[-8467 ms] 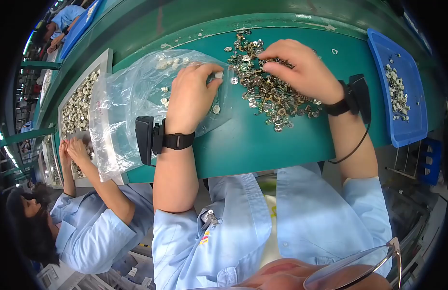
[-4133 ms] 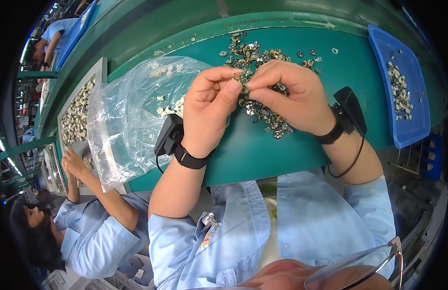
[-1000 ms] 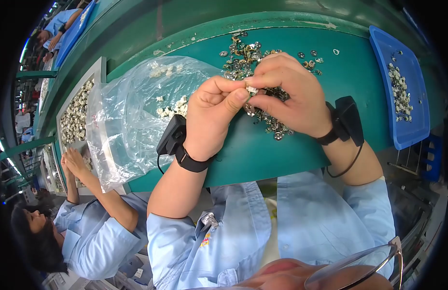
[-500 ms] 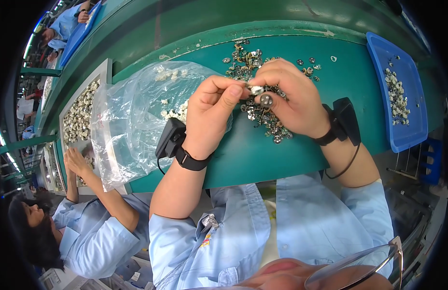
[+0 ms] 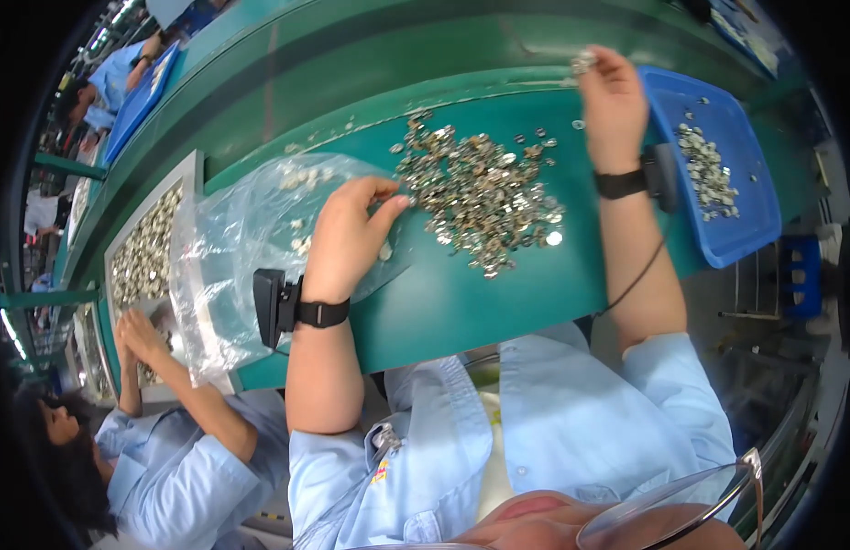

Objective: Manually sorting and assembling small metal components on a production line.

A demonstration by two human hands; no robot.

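Several pale pieces (image 5: pixel 302 245) show at a clear bag (image 5: pixel 219 284); left hand (image 5: pixel 348 231) over it, fingertips near-closed, contents indeterminable. Metal parts (image 5: pixel 484 197) lie heaped on the bench (image 5: pixel 434 316). Small metallic piece (image 5: pixel 583 62) pinched in raised right hand (image 5: pixel 615 115), beside blue tray (image 5: pixel 744 225).

Left hand (image 5: pixel 347 234) curled, thumb and forefinger slightly parted, right hand (image 5: pixel 617 110) stretched farther out, fingertips pinched

Bare worktop (image 5: pixel 425 316) runs just below the frame's centre, under the heap of metal parts (image 5: pixel 484 197), and a narrow lane rises between heap and right forearm (image 5: pixel 640 261). Centre left, the plastic bag (image 5: pixel 228 266) and left hand (image 5: pixel 345 238) block passage; at right, the blue tray (image 5: pixel 759 215) stands in the way.
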